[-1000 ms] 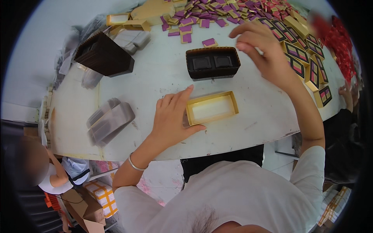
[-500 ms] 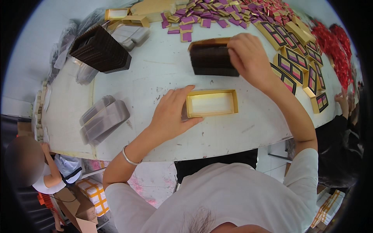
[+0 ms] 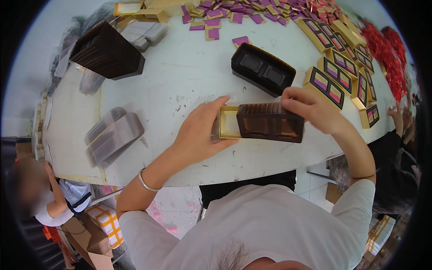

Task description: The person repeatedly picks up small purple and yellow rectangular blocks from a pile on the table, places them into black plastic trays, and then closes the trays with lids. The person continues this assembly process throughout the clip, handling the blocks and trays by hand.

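My left hand (image 3: 193,128) is curled around the left end of an open gold box (image 3: 229,123), thumb at the near side and fingers at the far side. From the right, my right hand (image 3: 313,109) pinches the far right corner of a dark brown plastic tray (image 3: 270,127) with two compartments. That tray hangs tilted over the right part of the box and hides it; I cannot tell whether they touch. Just beyond stands a short stack of the same dark trays (image 3: 263,69), lying at an angle. A grey transparent piece shows beneath my left palm.
A taller stack of dark trays (image 3: 110,51) leans at the far left. Clear plastic lids (image 3: 114,135) lie nearer. Purple and gold packets (image 3: 213,22) are heaped at the back, filled gold boxes (image 3: 330,85) stand at right. Other people sit at both sides.
My right hand has come from the tray stack toward me, bringing one tray over the gold box. The short stack has turned and shifted right. My left hand stays on the box.
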`<state>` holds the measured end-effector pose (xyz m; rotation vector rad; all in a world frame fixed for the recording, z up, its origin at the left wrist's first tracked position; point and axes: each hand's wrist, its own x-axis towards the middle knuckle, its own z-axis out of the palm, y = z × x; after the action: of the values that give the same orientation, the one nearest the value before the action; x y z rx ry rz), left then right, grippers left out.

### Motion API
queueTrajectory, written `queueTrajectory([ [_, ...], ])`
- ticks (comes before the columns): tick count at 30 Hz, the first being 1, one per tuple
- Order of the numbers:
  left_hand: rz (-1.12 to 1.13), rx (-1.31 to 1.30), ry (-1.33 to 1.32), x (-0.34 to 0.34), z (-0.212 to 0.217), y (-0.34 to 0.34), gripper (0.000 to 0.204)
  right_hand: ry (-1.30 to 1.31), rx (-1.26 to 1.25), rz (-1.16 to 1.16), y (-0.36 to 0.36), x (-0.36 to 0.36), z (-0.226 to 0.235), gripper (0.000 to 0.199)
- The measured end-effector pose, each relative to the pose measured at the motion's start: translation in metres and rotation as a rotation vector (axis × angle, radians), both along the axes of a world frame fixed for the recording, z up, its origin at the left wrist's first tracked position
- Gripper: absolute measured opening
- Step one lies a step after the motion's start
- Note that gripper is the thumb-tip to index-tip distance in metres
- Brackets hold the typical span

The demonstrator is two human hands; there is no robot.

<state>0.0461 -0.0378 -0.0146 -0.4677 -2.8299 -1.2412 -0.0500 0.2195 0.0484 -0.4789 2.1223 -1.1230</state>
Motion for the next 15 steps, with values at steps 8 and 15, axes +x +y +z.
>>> queueTrajectory([
  [8, -0.105, -0.033, 0.148, -0.006, -0.006, 0.005, 0.072, 0.860, -0.085, 0.091, -0.007, 0.018, -0.018, 0.039],
  [15, -0.043, 0.041, 0.017, -0.005, 0.002, 0.008, 0.084, 1.150, -0.006, 0.567, 0.022, 0.027, -0.027, 0.066],
])
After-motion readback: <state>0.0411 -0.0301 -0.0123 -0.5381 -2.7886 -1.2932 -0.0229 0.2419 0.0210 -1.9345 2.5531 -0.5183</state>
